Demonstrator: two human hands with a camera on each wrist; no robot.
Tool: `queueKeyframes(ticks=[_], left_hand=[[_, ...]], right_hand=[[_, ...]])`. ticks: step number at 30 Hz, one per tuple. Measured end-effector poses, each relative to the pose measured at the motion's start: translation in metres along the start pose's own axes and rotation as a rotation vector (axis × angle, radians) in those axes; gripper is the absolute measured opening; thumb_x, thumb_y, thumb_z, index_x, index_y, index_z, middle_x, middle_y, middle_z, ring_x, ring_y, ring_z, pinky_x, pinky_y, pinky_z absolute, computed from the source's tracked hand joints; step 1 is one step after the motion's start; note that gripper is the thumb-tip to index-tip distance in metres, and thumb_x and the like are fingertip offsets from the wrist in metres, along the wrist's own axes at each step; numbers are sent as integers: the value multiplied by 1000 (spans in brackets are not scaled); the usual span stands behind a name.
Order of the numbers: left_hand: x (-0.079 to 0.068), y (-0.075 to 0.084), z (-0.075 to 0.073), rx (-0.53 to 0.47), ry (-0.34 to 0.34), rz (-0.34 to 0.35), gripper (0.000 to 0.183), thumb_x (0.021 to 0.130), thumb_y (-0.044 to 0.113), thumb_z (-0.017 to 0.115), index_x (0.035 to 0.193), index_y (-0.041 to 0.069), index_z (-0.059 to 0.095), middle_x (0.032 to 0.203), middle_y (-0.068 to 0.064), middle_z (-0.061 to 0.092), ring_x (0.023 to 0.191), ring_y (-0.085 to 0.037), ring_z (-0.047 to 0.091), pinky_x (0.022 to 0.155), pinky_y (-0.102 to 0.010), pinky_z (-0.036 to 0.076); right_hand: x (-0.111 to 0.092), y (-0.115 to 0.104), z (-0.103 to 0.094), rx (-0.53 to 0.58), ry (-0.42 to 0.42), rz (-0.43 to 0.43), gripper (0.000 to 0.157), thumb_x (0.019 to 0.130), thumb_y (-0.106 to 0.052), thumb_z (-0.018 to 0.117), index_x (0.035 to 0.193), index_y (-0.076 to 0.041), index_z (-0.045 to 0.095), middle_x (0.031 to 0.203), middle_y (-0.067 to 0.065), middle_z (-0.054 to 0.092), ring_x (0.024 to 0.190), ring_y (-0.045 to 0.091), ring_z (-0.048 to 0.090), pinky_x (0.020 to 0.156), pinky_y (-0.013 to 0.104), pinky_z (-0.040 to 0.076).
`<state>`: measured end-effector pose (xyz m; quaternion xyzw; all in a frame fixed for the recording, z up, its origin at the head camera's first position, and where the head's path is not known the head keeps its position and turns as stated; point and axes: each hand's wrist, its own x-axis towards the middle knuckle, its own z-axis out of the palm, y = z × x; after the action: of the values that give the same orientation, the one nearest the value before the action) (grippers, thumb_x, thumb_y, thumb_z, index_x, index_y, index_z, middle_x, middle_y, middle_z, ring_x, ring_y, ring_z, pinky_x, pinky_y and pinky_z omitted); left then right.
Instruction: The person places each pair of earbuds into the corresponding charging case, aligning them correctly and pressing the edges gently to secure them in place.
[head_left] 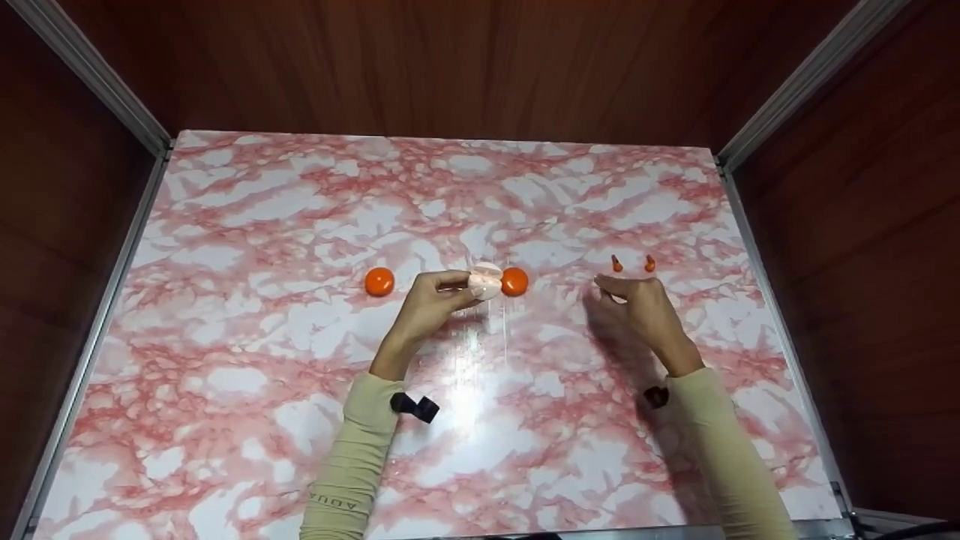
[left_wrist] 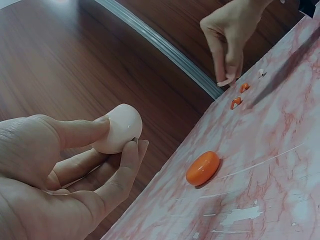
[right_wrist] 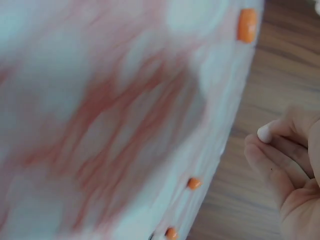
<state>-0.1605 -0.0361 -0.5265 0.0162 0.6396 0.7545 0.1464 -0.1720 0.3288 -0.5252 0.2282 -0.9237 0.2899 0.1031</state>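
Note:
My left hand (head_left: 459, 287) pinches a pale pink rounded piece (head_left: 485, 282) between thumb and fingers, just above the marble-patterned tabletop (head_left: 300, 225). The left wrist view shows this piece (left_wrist: 119, 129) held at the fingertips. An orange disc (head_left: 514, 281) lies right beside it, and a second orange disc (head_left: 379, 281) lies to the left of the hand. My right hand (head_left: 611, 289) hovers further right with its fingertips drawn together on what looks like a small white bit (right_wrist: 264, 133). Just beyond it stand two small orange pegs (head_left: 616, 263) (head_left: 649, 263).
Dark wood walls and metal rails (head_left: 795, 82) enclose the tabletop at the back and sides. A tiny white speck (left_wrist: 260, 72) lies on the table near the pegs. A black strap (head_left: 415, 406) shows at each wrist.

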Motion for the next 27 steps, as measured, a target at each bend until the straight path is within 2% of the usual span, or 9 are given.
queueKeyframes(ticks=[2, 5, 8, 10, 16, 19, 22, 27], left_hand=[[0, 1, 0, 1, 2, 3, 36, 97, -5, 68, 132, -14, 65, 122, -26, 69, 94, -11, 75, 88, -24, 65], [-1, 1, -1, 2, 9, 2, 35, 97, -5, 68, 131, -14, 65, 121, -25, 69, 93, -11, 75, 88, -24, 65], [-1, 2, -1, -10, 6, 0, 35, 98, -5, 68, 131, -14, 65, 121, -24, 69, 94, -11, 75, 89, -24, 64], [-1, 2, 0, -18, 1, 1, 34, 98, -5, 68, 131, -14, 65, 120, -24, 70, 94, -11, 75, 89, -25, 65], [-1, 2, 2, -47, -10, -1, 35, 98, -6, 67, 131, -15, 64, 120, -23, 70, 95, -12, 75, 90, -26, 65], [-2, 3, 4, -57, -12, -8, 35, 98, -7, 67, 131, -16, 64, 120, -23, 69, 95, -11, 75, 90, -26, 65], [-2, 4, 5, -65, -6, -14, 35, 97, -8, 66, 131, -17, 63, 118, -21, 69, 93, -11, 75, 89, -25, 65], [-3, 4, 6, -76, -17, -15, 36, 98, -8, 66, 132, -17, 63, 119, -22, 68, 95, -12, 75, 92, -27, 64]], right_hand=[[4, -7, 0, 61, 6, 28, 22, 93, 0, 77, 115, -1, 81, 107, 18, 81, 91, 30, 80, 75, 36, 67], [9, -17, 0, 171, -17, 117, 23, 95, -2, 74, 118, -4, 80, 108, 17, 81, 87, 19, 80, 71, 17, 63], [14, -27, 0, 317, -50, 206, 22, 97, -6, 73, 118, -6, 80, 110, 18, 80, 85, 7, 78, 70, 9, 59], [18, -32, 1, 433, -74, 246, 22, 98, -8, 73, 119, -4, 79, 113, 20, 79, 88, 4, 78, 73, 12, 60], [27, -46, 4, 854, -146, 290, 29, 98, -2, 71, 122, 14, 71, 121, 32, 72, 101, 18, 80, 90, 31, 65], [30, -54, 6, 1024, -183, 315, 31, 99, 1, 69, 124, 19, 67, 125, 32, 71, 105, 23, 79, 95, 39, 63], [33, -62, 9, 1077, -212, 328, 31, 101, 1, 66, 126, 20, 65, 127, 28, 72, 106, 26, 79, 97, 44, 62], [37, -72, 13, 1079, -251, 350, 32, 102, 4, 59, 128, 21, 63, 127, 26, 67, 108, 28, 78, 100, 45, 61]])
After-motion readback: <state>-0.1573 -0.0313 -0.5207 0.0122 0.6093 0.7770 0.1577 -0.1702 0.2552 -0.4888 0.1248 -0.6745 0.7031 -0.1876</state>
